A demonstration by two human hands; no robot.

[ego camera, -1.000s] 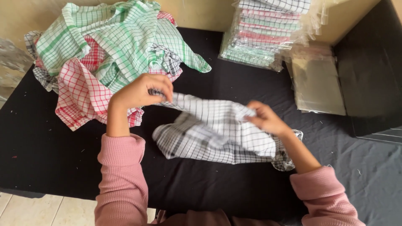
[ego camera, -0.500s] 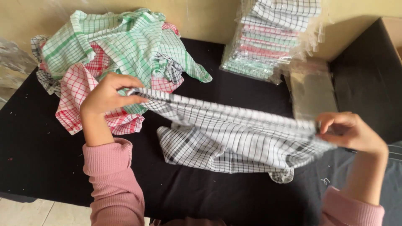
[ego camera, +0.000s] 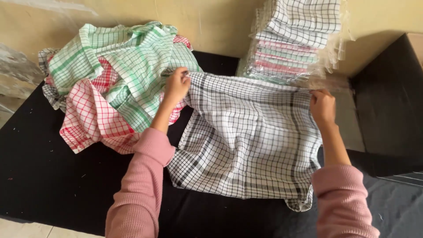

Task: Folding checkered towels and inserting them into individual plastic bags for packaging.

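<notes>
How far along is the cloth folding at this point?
Done: a tall stack of wrapped folded cloths stands at the back. In hand: left hand and right hand each pinch a far corner of the black-and-white checked cloth, spread flat and unfolded. Left: the heap of green and red checked cloths, loose and crumpled.

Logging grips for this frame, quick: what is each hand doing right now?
Left hand: closed, pinching the far left corner of the black-and-white checked cloth.
Right hand: closed, gripping the far right corner of the same cloth.
</notes>
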